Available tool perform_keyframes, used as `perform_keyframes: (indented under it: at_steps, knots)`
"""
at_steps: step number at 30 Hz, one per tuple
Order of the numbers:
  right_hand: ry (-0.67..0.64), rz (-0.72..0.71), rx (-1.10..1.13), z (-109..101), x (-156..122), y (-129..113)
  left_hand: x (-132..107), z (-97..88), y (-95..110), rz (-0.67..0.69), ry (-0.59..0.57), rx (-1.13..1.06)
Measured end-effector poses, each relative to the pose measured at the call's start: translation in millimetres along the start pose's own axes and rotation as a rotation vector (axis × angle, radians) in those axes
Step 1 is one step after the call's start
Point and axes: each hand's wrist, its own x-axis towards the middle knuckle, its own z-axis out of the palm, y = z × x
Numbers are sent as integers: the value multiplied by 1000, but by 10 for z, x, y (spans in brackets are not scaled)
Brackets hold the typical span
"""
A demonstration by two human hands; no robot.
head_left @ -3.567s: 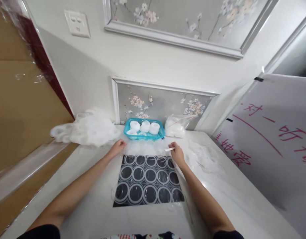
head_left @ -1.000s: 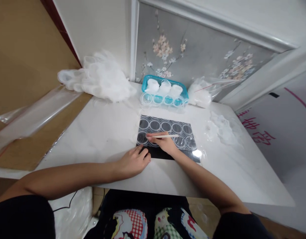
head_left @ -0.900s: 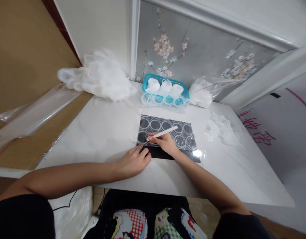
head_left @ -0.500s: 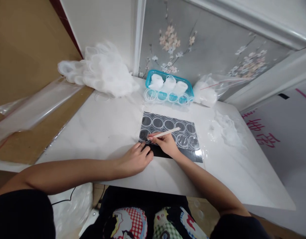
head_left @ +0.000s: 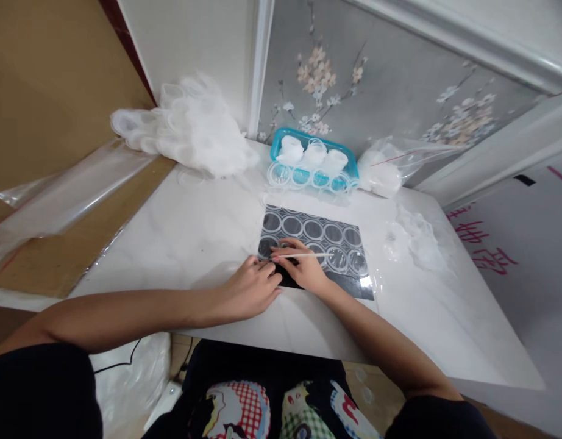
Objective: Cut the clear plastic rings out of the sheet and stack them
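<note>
A black sheet (head_left: 356, 286) lies flat on the white table, with a clear layer of joined white rings (head_left: 313, 230) in two rows over it. My right hand (head_left: 308, 271) is over the lower row and pinches a thin, pale flat strip (head_left: 320, 255) that points to the right. Its fingertips meet the layer near the lower left ring. Close beside it, my left hand (head_left: 251, 289) rests at the sheet's lower left corner with curled fingers. What those fingertips hold, if anything, is hidden.
Behind the sheet stands a teal tray (head_left: 354, 160) with white rolls and clear rings. A heap of white ring netting (head_left: 203, 134) is at the back left; a clear bag (head_left: 386, 167) sits right of the tray. Crumpled clear film (head_left: 418, 241) lies on the right side of the table (head_left: 459, 329).
The strip has tipped from slanting up to the right to almost level, showing thinner now. My right hand has turned slightly, while my left hand stays at the corner with its fingers drawn in.
</note>
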Motion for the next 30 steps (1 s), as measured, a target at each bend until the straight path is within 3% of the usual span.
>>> perform_keyframes:
  at_steps: [3, 4, 6, 8, 10, 12, 16, 19, 23, 30]
  knots:
    - [-129, -180, -179, -61, 99, 39, 31, -51, -44, -57, -28, -89]
    - [-80, -191, -223, -124, 183, 67, 37, -65, -54, -67, -40, -107]
    - [191, -125, -279, -310, 407, 137, 40, -91, -67, -86, -63, -134]
    - [573, -20, -280, -521, 630, 199, 38, -117, -78, -97, -72, -146]
    - [784, 4, -234, -651, 762, 232, 43, -136, -101, -86, -47, -168]
    - [727, -31, -200, -630, 776, 245, 62, -132, -142, -61, 7, -190]
    - [313, -24, -150, -292, 668, 294, 124, 12, -272, -41, 136, -116]
    - [171, 52, 10, -125, 659, 340, 132, 190, -367, -81, 116, -15]
    - [87, 80, 139, -136, 701, 353, 87, 312, -426, -141, 39, -3]
    - [62, 95, 198, -138, 708, 335, 83, 269, -404, -150, 41, 27]
